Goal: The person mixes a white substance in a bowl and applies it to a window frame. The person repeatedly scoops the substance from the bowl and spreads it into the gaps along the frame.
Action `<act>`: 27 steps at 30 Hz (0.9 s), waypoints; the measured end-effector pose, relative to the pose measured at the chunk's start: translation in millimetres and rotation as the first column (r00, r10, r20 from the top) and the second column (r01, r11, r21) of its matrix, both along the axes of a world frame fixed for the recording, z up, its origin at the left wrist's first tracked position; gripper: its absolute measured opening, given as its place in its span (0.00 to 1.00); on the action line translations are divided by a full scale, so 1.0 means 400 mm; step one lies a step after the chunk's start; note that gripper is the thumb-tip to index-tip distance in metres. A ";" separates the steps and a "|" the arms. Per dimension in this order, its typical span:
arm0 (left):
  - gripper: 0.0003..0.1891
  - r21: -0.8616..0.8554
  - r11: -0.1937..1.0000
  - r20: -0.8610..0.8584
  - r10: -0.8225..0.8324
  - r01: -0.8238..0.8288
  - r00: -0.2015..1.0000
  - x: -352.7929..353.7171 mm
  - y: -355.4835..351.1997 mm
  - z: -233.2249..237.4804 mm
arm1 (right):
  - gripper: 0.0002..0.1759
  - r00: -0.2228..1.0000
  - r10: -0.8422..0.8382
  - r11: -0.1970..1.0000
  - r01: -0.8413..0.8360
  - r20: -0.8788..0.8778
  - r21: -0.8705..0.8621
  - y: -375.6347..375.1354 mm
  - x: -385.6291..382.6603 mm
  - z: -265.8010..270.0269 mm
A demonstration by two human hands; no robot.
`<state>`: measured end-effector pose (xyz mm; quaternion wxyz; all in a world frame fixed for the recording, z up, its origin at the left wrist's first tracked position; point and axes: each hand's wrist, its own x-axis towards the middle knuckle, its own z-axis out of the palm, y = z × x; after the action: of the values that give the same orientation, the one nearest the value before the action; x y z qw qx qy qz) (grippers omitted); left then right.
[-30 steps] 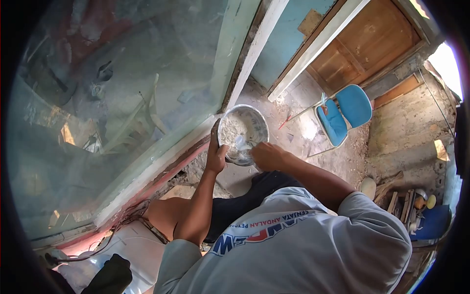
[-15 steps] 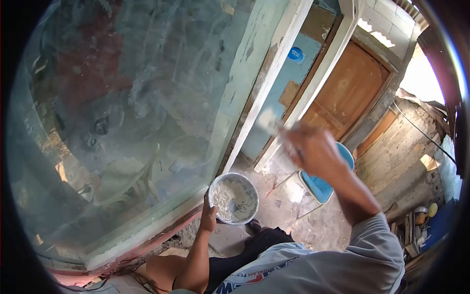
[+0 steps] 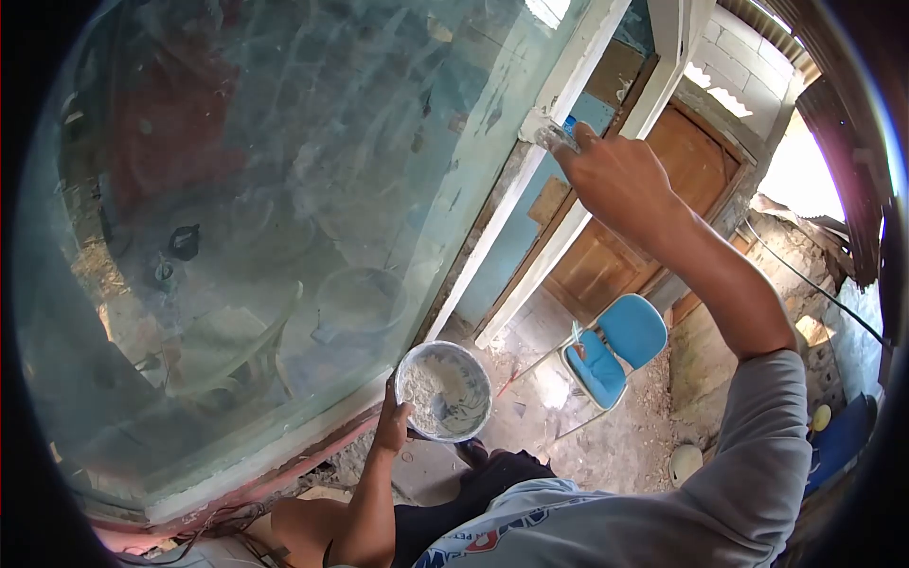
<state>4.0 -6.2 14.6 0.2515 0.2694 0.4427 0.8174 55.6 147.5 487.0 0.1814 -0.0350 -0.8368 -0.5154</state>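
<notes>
My left hand [image 3: 391, 425] grips the side of a round bucket [image 3: 483, 415] near its rim. Thick whitish paste, like paint, coats the inside of the bucket, with a darker patch toward the bottom. Up at the window, my right hand [image 3: 620, 178] is closed around a paintbrush [image 3: 552, 138]. The brush's white-covered tip lies against the white-painted window frame [image 3: 502, 210]. Most of the brush handle is hidden in my fingers.
A large glass pane [image 3: 312, 189] fills the left side. A blue folding chair [image 3: 632, 331] stands on the rough floor, in front of a brown wooden door [image 3: 677, 180]. A second white post [image 3: 544, 270] rises beyond the frame, and a cable crosses the right wall.
My right hand has moved up with the paintbrush, bringing its tip to the window frame. The bucket in my left hand has shifted slightly left and down in view.
</notes>
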 end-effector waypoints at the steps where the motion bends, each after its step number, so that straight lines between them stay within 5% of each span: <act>1: 0.39 -0.021 1.000 0.017 0.011 -0.010 1.000 0.000 0.000 -0.002 | 0.12 0.998 -0.043 0.998 0.044 0.045 -0.036 -0.011 -0.008 0.012; 5: 0.39 -0.031 0.999 0.051 -0.016 0.017 0.999 -0.010 0.019 -0.013 | 0.07 0.975 -0.095 0.981 0.125 0.201 -0.146 -0.075 -0.039 0.057; 7: 0.39 -0.040 0.999 0.034 -0.028 0.030 0.999 -0.010 0.023 -0.012 | 0.08 0.984 0.059 0.980 -0.026 0.166 -0.197 -0.070 -0.053 0.056; 11: 0.38 -0.037 0.999 0.020 -0.029 0.030 0.999 -0.008 0.026 -0.028 | 0.08 0.958 -0.132 0.979 0.166 0.253 -0.116 -0.121 -0.064 0.067; 13: 0.39 -0.064 0.998 -0.024 -0.009 0.007 1.000 -0.004 0.022 -0.017 | 0.08 0.964 -0.133 0.958 0.184 0.229 -0.218 -0.147 -0.019 0.083; 15: 0.39 -0.018 1.000 0.001 -0.014 0.014 1.000 -0.004 0.011 -0.004 | 0.07 0.998 -0.018 0.988 0.026 0.052 -0.149 -0.137 0.041 0.073; 27: 0.41 -0.057 0.997 -0.005 -0.061 0.061 0.998 -0.004 0.016 0.005 | 0.09 1.000 -0.018 0.993 0.020 0.019 -0.113 -0.009 -0.018 0.056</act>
<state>2.3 0.0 16.8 0.2825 0.2782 0.4581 0.7956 48.4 143.9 509.4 0.1666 -0.0484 -0.8661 -0.4689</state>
